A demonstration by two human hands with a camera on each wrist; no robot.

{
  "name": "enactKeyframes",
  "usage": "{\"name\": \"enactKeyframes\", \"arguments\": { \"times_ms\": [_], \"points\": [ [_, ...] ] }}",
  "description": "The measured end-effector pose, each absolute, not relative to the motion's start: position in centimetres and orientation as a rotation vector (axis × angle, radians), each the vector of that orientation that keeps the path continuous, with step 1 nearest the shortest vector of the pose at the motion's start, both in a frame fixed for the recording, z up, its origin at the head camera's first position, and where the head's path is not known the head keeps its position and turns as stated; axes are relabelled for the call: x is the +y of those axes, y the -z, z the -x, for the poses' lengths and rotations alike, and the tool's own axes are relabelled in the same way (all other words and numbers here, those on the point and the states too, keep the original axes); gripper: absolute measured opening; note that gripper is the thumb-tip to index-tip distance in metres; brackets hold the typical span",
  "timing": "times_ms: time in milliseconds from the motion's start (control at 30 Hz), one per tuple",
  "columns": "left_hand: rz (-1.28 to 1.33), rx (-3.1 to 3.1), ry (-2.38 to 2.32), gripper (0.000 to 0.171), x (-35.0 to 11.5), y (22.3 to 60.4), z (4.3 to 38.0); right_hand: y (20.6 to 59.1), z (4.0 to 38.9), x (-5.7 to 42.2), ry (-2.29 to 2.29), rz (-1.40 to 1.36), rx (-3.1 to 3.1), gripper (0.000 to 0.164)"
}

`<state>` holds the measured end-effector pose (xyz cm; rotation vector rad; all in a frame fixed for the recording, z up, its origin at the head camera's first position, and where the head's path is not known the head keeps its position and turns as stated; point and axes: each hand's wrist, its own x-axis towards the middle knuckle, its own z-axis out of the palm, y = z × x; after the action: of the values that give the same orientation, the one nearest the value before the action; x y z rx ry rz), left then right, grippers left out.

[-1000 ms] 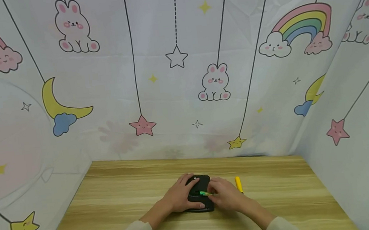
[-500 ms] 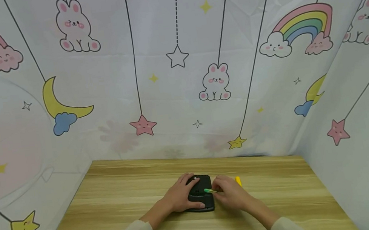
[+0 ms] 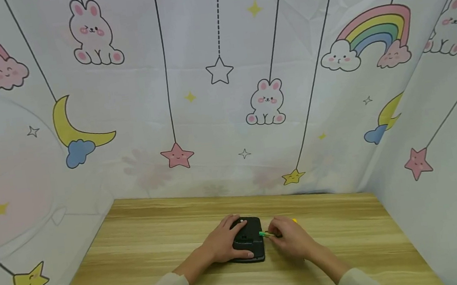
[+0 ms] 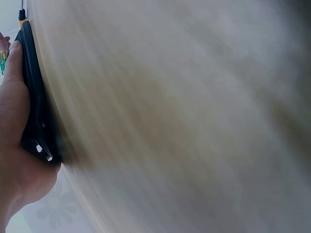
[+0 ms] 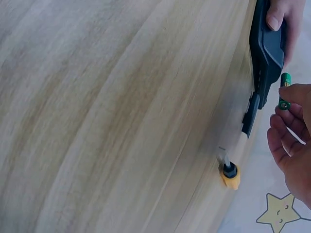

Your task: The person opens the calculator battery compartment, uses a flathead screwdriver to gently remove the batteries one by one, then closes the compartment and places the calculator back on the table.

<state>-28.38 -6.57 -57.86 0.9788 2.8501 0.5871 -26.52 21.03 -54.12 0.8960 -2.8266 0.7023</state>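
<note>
A black calculator-like device (image 3: 253,226) lies back up on the table, with a small recess in its middle. My left hand (image 3: 220,243) grips it from the left, thumb across its near part and fingers over the far part; in the left wrist view the left hand (image 4: 14,121) lies along the device (image 4: 36,97). Just off the device's right edge, my right hand (image 3: 289,239) pinches a small green battery (image 3: 263,234). The right wrist view shows this battery (image 5: 285,80) between thumb and fingertips, apart from the device.
A yellow-handled screwdriver (image 5: 231,175) lies on the wooden table (image 3: 145,232) to the right, mostly hidden by my right hand in the head view. A small black flat piece (image 5: 250,115) sits by the device. A patterned curtain (image 3: 208,116) stands behind the table.
My right hand has moved right, carrying the green battery away from the device's middle to beyond its right edge, and now covers more of the screwdriver. The left hand and device stay put.
</note>
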Motion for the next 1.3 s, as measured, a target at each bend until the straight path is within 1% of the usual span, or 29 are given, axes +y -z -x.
{"name": "enactKeyframes", "arguments": {
  "times_ms": [333,967,1300],
  "points": [
    [-0.975,2.859,-0.586,0.100,-6.5,57.8,28.3,54.4,26.7,21.8,-0.674,-0.889,-2.809,0.016],
    [-0.972,2.864,-0.583,0.101,-6.5,57.9,28.3,54.5,26.5,22.6,-0.663,-0.874,-2.828,0.013],
    [-0.971,2.866,-0.561,0.101,-6.5,57.9,28.4,54.7,26.2,23.0,-0.636,-0.879,-2.835,0.014]
  ]
}}
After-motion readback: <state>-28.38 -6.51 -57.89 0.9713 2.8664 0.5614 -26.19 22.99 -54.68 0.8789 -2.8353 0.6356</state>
